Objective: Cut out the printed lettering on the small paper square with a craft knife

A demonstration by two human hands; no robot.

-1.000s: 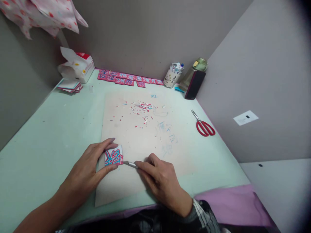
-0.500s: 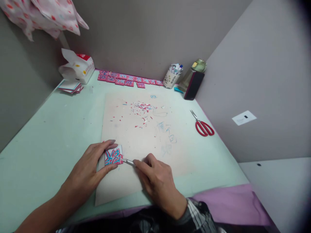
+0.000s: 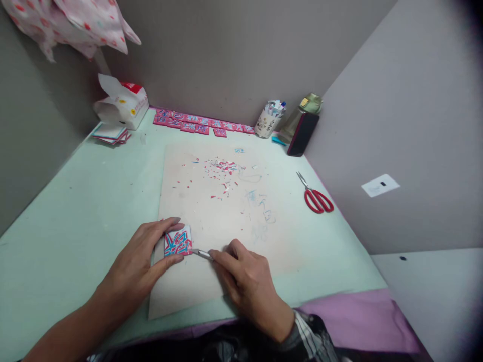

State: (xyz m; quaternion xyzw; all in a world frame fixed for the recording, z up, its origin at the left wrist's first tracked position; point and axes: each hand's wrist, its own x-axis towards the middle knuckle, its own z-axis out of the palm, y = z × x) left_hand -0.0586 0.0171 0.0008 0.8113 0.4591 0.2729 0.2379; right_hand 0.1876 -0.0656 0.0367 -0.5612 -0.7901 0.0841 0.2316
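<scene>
— How much room is there around the hands?

— A fair bit. The board (image 3: 226,221) lies in the middle of the green table (image 3: 75,201), and its near edge stops just short of the table's near edge, where purple cloth (image 3: 358,317) hangs. Walls close in on the left, far and right sides. The far half of the board is bare except for paper scraps (image 3: 221,168).

— What sits along the edges?

— Red scissors (image 3: 319,198) to the right, well clear of the board. At the far right, a cup (image 3: 267,120) of pens and a dark phone (image 3: 300,133) leaning upright. A row of pink tiles (image 3: 196,123) along the far wall, then a box (image 3: 124,103) and a card stack (image 3: 109,133) at the far left.

— And the hands?

— The left hand (image 3: 139,264) pinches a small card (image 3: 177,242) between thumb and fingers, flat on the board's near left part. The right hand (image 3: 245,281) is closed around a knife (image 3: 202,254), its tip touching the card's right edge.

— What does the card look like?

— Roughly square, white, crossed with red and blue strokes. I can't make out what they form.
</scene>
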